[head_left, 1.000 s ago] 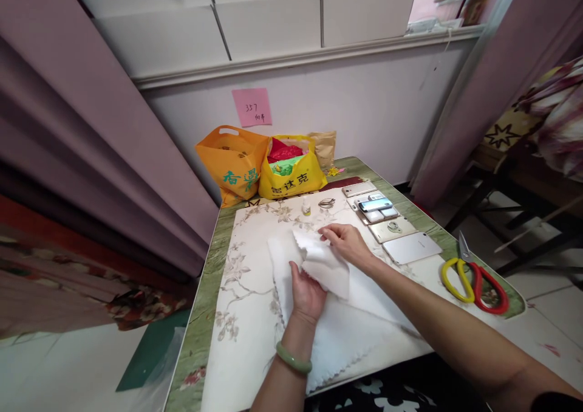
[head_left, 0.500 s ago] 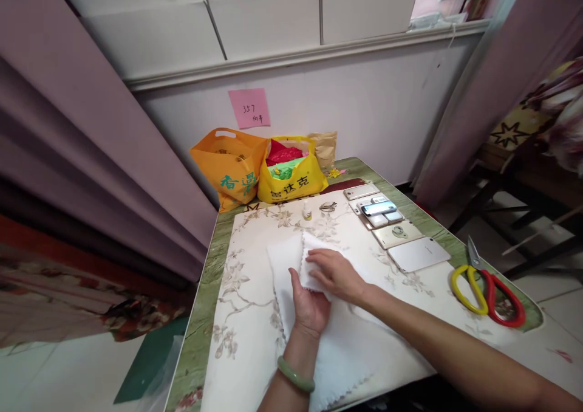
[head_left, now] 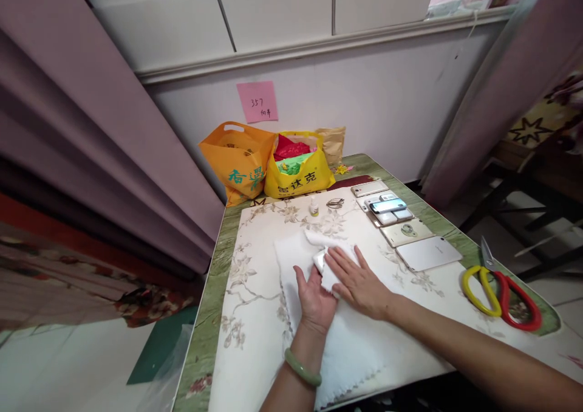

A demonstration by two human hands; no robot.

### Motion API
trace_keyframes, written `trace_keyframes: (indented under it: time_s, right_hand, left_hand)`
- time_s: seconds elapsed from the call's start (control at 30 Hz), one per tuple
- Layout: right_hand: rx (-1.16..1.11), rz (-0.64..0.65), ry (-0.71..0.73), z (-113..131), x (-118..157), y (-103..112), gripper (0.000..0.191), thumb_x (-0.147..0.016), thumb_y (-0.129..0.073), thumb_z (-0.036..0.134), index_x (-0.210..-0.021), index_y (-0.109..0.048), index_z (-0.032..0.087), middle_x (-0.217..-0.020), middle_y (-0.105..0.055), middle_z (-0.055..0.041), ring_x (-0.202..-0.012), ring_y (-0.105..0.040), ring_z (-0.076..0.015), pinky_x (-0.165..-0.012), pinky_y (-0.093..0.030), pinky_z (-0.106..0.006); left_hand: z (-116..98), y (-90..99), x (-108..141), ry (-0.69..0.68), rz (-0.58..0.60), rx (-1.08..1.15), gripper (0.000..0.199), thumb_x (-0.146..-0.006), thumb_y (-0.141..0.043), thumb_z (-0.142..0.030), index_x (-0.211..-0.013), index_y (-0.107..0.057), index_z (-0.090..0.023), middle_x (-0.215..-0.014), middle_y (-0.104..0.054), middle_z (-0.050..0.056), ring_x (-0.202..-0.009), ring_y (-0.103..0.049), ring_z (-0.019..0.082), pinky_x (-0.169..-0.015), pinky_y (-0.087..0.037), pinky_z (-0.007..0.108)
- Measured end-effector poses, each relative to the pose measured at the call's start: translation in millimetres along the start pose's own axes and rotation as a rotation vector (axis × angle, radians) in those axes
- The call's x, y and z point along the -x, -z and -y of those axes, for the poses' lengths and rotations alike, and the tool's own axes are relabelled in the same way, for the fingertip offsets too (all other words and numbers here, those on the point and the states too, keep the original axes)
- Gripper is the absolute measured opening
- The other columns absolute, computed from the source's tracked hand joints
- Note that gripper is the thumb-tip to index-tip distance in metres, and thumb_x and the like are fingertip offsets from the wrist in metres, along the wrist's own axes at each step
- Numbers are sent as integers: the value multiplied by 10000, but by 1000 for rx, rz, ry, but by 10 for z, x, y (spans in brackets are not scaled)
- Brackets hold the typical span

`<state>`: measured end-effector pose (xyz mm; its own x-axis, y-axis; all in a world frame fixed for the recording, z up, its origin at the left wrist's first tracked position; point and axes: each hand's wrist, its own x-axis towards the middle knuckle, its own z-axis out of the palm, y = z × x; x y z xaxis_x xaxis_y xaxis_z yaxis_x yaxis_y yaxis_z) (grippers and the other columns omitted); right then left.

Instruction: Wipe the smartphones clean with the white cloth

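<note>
A white cloth point(head_left: 355, 339) with a zigzag edge lies spread in front of me, its upper part folded up around my hands. My left hand point(head_left: 319, 302) is palm up, thumb apart, its fingers going under the folded cloth and holding it from below. At those fingers a small shiny, pale edge shows; the cloth and hands hide the rest, so I cannot tell what it is. Flat on top of the fold lies my right hand point(head_left: 357, 281), fingers stretched out and pressing on the cloth. A green bangle point(head_left: 302, 369) circles my left wrist.
Several phones point(head_left: 429, 254) lie along the table's right side, beside large scissors point(head_left: 494, 290) with yellow and red handles. Behind the cloth stand a small white bottle point(head_left: 314, 206) and a thin wire-like item point(head_left: 336, 203). An orange bag point(head_left: 237, 163) and a yellow bag point(head_left: 300, 181) stand against the wall.
My right hand has turned and flattened, its fingers now stretched over the fold. A shiny edge has come into sight by my left fingers. The view has shifted slightly.
</note>
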<state>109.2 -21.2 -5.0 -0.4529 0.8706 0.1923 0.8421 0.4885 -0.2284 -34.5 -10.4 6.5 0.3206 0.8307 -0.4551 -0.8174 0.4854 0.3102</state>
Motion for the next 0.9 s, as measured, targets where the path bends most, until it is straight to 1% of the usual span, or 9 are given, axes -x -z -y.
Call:
trace_keyframes:
  time_s: [0.07,0.13,0.23,0.33,0.43,0.57,0.7,0.8,0.9]
  right_hand:
    - [-30,13,6,135,31,10,634,-1011,-281,441,-1553,-43,214,-1603,-115,-78,-1481,-109,-250,-1175,42,-560]
    - [-74,33,-9,228,-63,18,641,-1003,-299,455,-1552,-67,219,-1600,-136,-78,-1477,-131,-264,-1168,39,-584]
    - [-142,85,-69,219,-347,26,625,-996,-296,491,-1546,-140,240,-1597,-172,-66,-1476,-128,-282,-1147,27,-634]
    - [-184,151,-169,66,-598,28,631,-989,-249,553,-1539,-187,252,-1604,-154,-70,-1482,-68,-290,-1129,23,-659]
    - [-175,175,-223,-108,-660,16,646,-986,-202,581,-1541,-173,252,-1611,-118,-64,-1484,-7,-287,-1126,38,-657]
    - [-116,118,-216,-216,-434,-5,603,-1009,-179,499,-1543,-161,219,-1602,-164,-54,-1485,-44,-273,-1131,59,-647]
    - [-73,18,-147,-80,-55,27,560,-1018,-219,388,-1543,-163,199,-1583,-227,-79,-1477,-121,-279,-1141,36,-645]
    - [-78,-30,-68,159,134,84,607,-1005,-300,396,-1548,-121,192,-1582,-208,-103,-1472,-137,-301,-1151,11,-637]
    - [-138,1,25,364,123,130,665,-986,-348,490,-1548,-140,201,-1587,-189,-91,-1473,-127,-305,-1174,-7,-597]
  left_hand:
    - [-3,26,-5,-10,-122,-16,667,-776,-534,-715,-1219,-615,-222,-1366,-566,125,-1258,-531,315,-1027,-442,471]
    - [-4,29,-14,-33,-169,17,625,-784,-558,-683,-1206,-617,-226,-1332,-592,122,-1219,-567,305,-1013,-458,455]
    - [1,-8,-24,-26,-38,71,619,-841,-498,-653,-1240,-606,-192,-1270,-631,151,-1208,-576,305,-1016,-454,457]
    - [14,-54,-21,-26,104,75,647,-873,-423,-661,-1279,-590,-186,-1288,-622,160,-1248,-542,314,-1044,-419,482]
    - [32,-67,-12,-69,169,66,630,-882,-405,-659,-1303,-572,-223,-1353,-583,137,-1286,-507,311,-1070,-383,503]
    - [39,-48,-8,-65,164,44,639,-886,-402,-654,-1302,-566,-197,-1378,-556,155,-1297,-495,303,-1074,-381,499]
    - [24,-28,-17,-53,115,41,640,-886,-404,-651,-1281,-574,-178,-1356,-571,168,-1291,-501,302,-1066,-395,495]
    - [16,-9,-13,-67,-12,-3,587,-872,-453,-640,-1215,-614,-193,-1294,-619,144,-1267,-529,279,-1068,-409,435]
    - [19,-4,10,-53,-162,-32,543,-829,-540,-636,-1084,-662,-172,-1160,-682,141,-1183,-596,284,-1037,-448,415]
